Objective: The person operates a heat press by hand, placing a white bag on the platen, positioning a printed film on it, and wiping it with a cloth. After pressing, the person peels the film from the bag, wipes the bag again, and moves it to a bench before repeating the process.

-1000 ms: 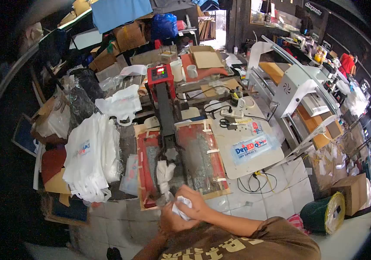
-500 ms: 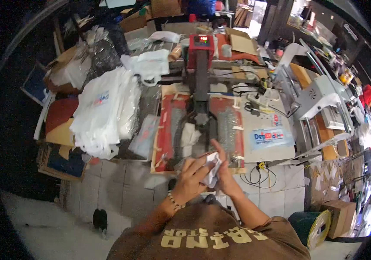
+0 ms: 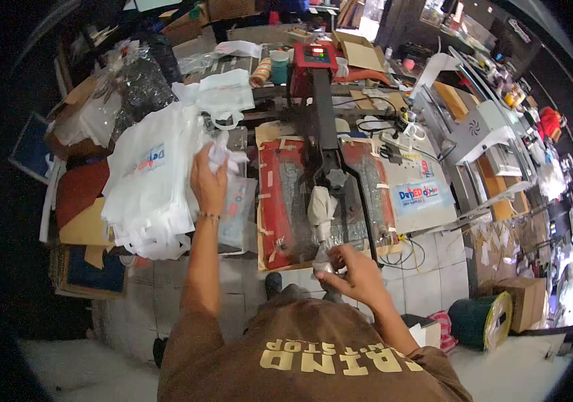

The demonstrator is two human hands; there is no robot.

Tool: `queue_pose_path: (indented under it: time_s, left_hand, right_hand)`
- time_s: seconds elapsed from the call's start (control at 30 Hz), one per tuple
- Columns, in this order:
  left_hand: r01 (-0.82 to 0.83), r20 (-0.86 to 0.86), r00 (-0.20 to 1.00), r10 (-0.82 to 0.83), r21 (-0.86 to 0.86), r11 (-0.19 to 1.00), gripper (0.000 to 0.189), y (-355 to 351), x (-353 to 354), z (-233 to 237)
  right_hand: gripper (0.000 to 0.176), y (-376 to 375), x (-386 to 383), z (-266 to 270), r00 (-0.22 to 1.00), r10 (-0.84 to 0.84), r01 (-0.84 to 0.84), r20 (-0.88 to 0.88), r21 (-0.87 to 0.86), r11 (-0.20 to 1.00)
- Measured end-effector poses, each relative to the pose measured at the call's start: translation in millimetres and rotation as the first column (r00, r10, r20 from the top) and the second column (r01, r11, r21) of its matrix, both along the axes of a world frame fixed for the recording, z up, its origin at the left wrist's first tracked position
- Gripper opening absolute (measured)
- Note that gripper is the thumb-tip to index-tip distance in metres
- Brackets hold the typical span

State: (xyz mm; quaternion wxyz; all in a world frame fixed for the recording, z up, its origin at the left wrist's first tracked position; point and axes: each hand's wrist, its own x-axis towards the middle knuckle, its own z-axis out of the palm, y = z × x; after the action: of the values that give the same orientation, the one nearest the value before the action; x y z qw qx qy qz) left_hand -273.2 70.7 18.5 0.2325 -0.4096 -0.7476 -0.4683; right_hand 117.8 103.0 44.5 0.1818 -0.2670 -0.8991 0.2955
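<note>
My left hand (image 3: 209, 181) is at the right side of a stack of white printed bags (image 3: 142, 167), its fingers closed round a crumpled white piece (image 3: 225, 155) that looks like cloth or paper. Low in the middle, my right hand (image 3: 359, 273) grips the near end of the heat press handle (image 3: 325, 262), with thumb and fingers on either side. White cloth (image 3: 321, 206) is wrapped round the handle higher up. Under the press arm (image 3: 325, 120) lies a red-edged platen (image 3: 276, 201) with tape along its border. The red control box (image 3: 314, 60) shows lit digits.
On the right, a board (image 3: 434, 218) carries a printed transfer sheet (image 3: 424, 193), scissors (image 3: 390, 149) and cables. A grey-white machine (image 3: 491, 130) stands beyond it. Clear plastic with prints (image 3: 238, 208) lies left of the platen. A green spool (image 3: 477, 321) stands on the floor.
My hands have parted. The left has moved up and left with the crumpled white piece, to the bag stack; the right has come down onto the press handle.
</note>
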Motion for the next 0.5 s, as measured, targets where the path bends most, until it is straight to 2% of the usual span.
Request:
queue_pose_path:
  time_s: [0.03,0.07,0.13,0.17,0.2,0.23,0.3,0.37,0.4,0.43,0.47,0.5]
  left_hand:
    - [0.001,-0.104,0.995,-0.006,-0.048,0.999,0.047,6,-24,2]
    - [0.021,-0.102,0.994,-0.026,-0.049,0.999,0.047,15,-39,0]
    - [-0.066,-0.23,0.973,0.006,-0.251,0.966,0.057,33,-63,-10]
    - [-0.039,-0.232,0.973,-0.021,-0.248,0.968,0.057,40,-86,-40]
    - [-0.082,-0.109,0.993,0.035,-0.466,0.881,0.06,48,-114,-86]
    - [-0.091,-0.008,0.993,0.115,-0.663,0.743,0.063,55,-125,-111]
    - [-0.17,0.046,0.939,0.341,-0.799,0.576,0.069,45,-76,-82]
    - [-0.078,-0.032,0.997,0.073,-0.601,0.795,0.056,40,-69,-104]
    - [-0.026,-0.03,0.999,0.01,-0.605,0.796,0.056,45,-60,-107]
    - [0.23,0.118,0.973,-0.197,-0.497,0.837,0.046,48,-49,-107]
    - [0.467,0.245,0.883,-0.402,-0.349,0.813,0.036,54,-36,-101]
    - [0.512,0.255,0.858,-0.447,-0.343,0.787,0.036,58,-16,-87]
  right_hand:
    - [0.051,-2,1,-2,0.997,-0.071,0.073,0.035,-0.049,0.996]
    - [0.051,-1,2,-12,0.994,-0.104,0.101,0.025,0.103,0.99]
    - [0.049,-6,0,-6,0.987,-0.158,0.153,0.041,0.098,0.983]
    - [0.048,-7,-1,-2,0.98,-0.194,0.188,0.053,0.096,0.977]
    - [0.048,-9,-2,-1,0.977,-0.21,0.206,0.035,0.082,0.975]
    - [0.048,-11,-1,0,0.969,-0.243,0.24,0.031,0.083,0.967]
    - [0.046,-11,1,3,0.964,-0.249,0.249,0.095,0.013,0.969]
    - [0.046,-12,1,-2,0.949,-0.308,0.304,0.064,0.063,0.951]
    - [0.047,-16,2,-5,0.946,-0.32,0.313,0.053,0.105,0.944]
    - [0.047,-20,2,-5,0.924,-0.377,0.37,0.062,0.102,0.923]
    - [0.047,-21,0,-3,0.922,-0.386,0.379,0.037,0.125,0.917]
    - [0.047,-23,-1,-2,0.922,-0.388,0.382,0.013,0.152,0.912]
